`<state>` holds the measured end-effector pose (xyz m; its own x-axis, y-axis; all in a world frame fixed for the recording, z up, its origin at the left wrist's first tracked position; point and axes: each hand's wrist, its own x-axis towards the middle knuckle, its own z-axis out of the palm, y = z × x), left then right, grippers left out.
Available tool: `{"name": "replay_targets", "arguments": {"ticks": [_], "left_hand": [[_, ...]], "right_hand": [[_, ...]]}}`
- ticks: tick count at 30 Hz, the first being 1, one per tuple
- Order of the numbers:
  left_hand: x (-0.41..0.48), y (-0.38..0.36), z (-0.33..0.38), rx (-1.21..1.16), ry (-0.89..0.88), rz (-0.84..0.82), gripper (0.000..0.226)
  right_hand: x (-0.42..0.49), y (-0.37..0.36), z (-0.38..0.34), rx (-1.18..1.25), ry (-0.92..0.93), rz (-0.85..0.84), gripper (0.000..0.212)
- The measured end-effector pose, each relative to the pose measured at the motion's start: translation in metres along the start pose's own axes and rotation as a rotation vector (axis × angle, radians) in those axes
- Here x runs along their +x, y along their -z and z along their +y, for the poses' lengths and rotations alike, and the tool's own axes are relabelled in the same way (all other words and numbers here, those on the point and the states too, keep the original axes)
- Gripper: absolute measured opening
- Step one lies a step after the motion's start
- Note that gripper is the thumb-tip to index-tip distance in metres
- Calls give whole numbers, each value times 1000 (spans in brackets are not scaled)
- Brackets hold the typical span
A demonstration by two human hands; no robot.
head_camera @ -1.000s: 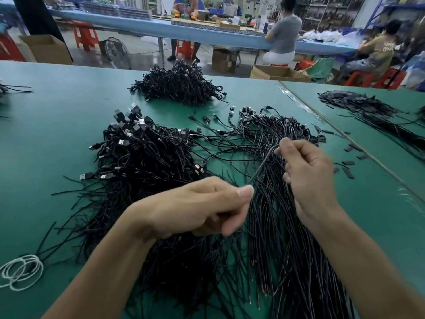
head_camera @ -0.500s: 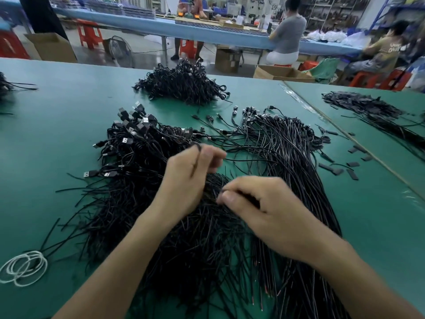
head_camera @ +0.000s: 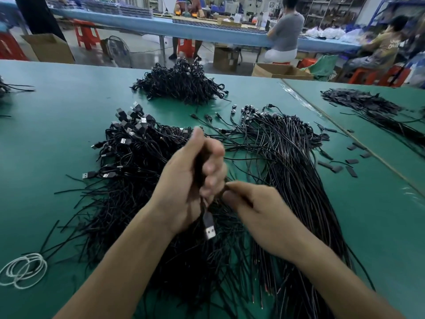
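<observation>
Two hands meet above the middle of the green worktop [head_camera: 57, 134]. The left hand [head_camera: 184, 180] is closed in a fist around a black USB cable [head_camera: 202, 203], whose USB-A plug [head_camera: 208, 226] hangs just below the fist. The right hand [head_camera: 257, 210], fingers curled, pinches the same cable right beside the left. Under them lies a heap of plugged cables [head_camera: 128, 153], touching a sheaf of long black leads [head_camera: 287, 162]. A tangled heap [head_camera: 181, 84] sits further back, and white loops [head_camera: 23, 270] lie near the left edge. Beyond the worktop an open cardboard box [head_camera: 282, 71] stands on the floor. I cannot tell what it contains.
</observation>
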<state>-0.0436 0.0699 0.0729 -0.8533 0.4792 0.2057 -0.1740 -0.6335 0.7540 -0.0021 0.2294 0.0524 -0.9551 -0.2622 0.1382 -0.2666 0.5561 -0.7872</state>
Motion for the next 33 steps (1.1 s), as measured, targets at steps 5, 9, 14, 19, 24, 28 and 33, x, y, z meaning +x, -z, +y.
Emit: {"name": "replay_targets", "arguments": {"ticks": [5, 9, 14, 19, 24, 28, 33], "left_hand": [[12, 21, -25, 505, -248, 324, 42], [11, 33, -32, 1084, -303, 242, 40], [4, 27, -33, 1162, 69, 93, 52], [-3, 11, -9, 601, 193, -96, 63], [-9, 1, 6, 43, 163, -220, 48], [0, 4, -2, 40, -78, 73, 43], [5, 18, -20, 848, -196, 150, 33]], "right_hand": [[-1, 7, -4, -352, -91, -166, 25], [-1, 29, -17, -313, -64, -105, 19], [1, 63, -27, -431, 88, 238, 26], [6, 57, -24, -241, 160, 348, 13], [2, 19, -14, -14, 20, 142, 19], [-7, 0, -13, -125, 3, -89, 28], [-12, 20, -18, -282, -8, -260, 28]]}}
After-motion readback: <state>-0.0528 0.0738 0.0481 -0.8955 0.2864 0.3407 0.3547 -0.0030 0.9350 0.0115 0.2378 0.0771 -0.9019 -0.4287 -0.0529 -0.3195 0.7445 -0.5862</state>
